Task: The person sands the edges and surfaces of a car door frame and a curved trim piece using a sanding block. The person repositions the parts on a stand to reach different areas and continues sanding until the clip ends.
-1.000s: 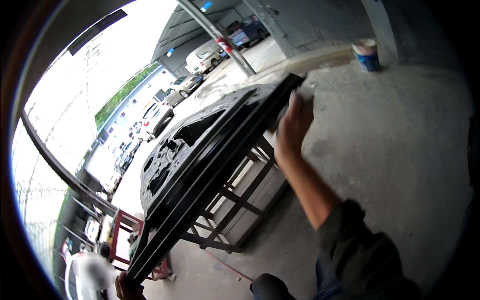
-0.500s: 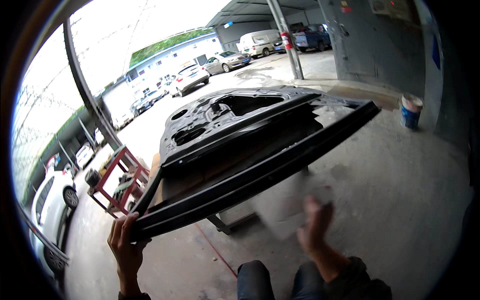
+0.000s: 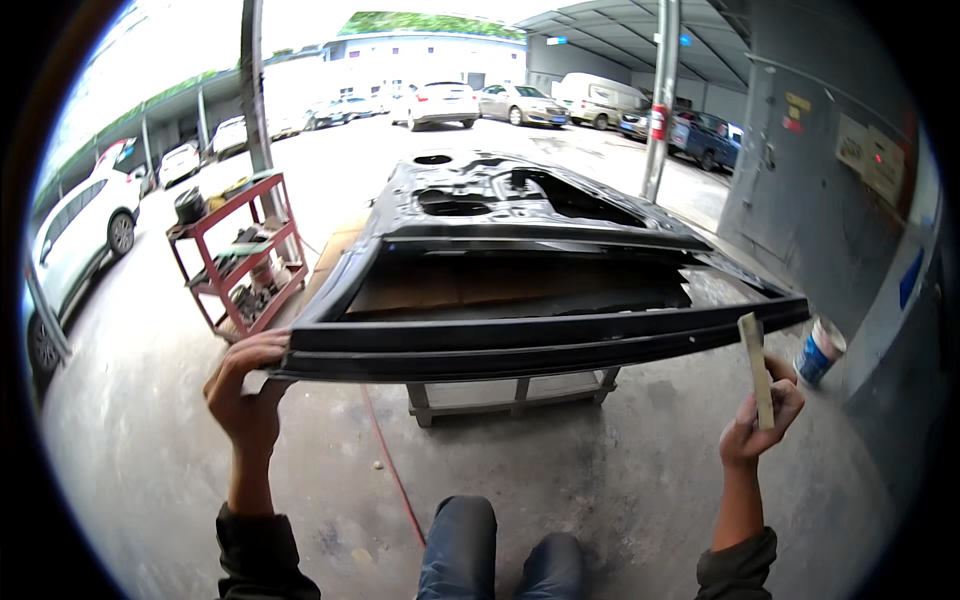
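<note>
A black car door (image 3: 540,338) lies inner side up on a low stand (image 3: 515,395), its window frame toward me. At the frame's near left corner, my left hand (image 3: 245,385) is closed with its fingers over the top and thumb below. My right hand (image 3: 765,415) is closed on a flat pale pad (image 3: 757,370), seen nearly edge-on and upright. The hand is just below the frame's near right end; whether it touches the door I cannot tell. Brown board (image 3: 450,283) shows through the window opening.
A red shelf cart (image 3: 240,255) with tools and cans stands at left. At right are a blue-and-white bucket (image 3: 822,352) and a grey metal wall (image 3: 810,190). A red hose (image 3: 392,465) runs along the concrete floor. Posts and parked cars (image 3: 440,105) stand farther back.
My right hand has moved right and up toward the frame's right end with the pale pad. My left hand keeps its grip on the left corner. The view has levelled and turned left.
</note>
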The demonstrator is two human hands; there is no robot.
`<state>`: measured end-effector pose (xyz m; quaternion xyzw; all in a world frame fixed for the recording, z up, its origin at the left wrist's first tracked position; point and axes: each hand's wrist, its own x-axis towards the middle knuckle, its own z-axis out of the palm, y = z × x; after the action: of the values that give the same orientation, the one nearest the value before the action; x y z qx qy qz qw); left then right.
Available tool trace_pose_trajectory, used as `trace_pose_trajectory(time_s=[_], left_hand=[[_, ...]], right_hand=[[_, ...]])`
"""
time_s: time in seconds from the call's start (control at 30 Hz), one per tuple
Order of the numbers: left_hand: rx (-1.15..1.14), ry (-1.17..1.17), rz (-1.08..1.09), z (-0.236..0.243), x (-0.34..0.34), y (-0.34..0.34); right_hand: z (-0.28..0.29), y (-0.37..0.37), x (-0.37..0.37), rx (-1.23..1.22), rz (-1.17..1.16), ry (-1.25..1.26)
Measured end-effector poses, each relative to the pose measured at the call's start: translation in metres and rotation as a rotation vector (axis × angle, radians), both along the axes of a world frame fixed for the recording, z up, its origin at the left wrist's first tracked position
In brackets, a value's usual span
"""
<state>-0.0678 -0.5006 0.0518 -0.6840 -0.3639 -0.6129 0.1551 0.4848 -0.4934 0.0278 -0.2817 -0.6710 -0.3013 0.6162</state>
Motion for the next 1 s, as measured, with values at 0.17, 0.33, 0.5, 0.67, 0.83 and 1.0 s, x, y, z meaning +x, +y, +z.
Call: trace_pose_trajectory(time_s=[0.17, 0.33, 0.5, 0.67, 0.83, 1.0], left_hand=[[-0.008, -0.070, -0.203, -0.003, -0.001, 0.013], [-0.055, -0.081, -0.322, -0.001, -0.001, 0.027], [-0.066, -0.102, -0.348, -0.003, -0.002, 0.026], [-0.057, -0.151, -0.404, -0.010, 0.001, 0.031], [-0.012, -0.150, -0.437, -0.017, 0.002, 0.035], [-0.029, -0.223, -0.444, -0.022, 0.008, 0.037]], right_hand=[[0.046, -0.025, -0.029, 0.017, 0.119, -0.252], [0.099, -0.013, -0.078, -0.113, -0.055, -0.774], [0.118, 0.011, -0.130, 0.050, -0.104, -0.999], [0.117, 0.000, -0.164, 0.017, -0.089, -0.887], [0.107, 0.006, -0.244, -0.004, 0.042, -0.825], [0.103, 0.017, -0.325, 0.044, 0.104, -0.733]])
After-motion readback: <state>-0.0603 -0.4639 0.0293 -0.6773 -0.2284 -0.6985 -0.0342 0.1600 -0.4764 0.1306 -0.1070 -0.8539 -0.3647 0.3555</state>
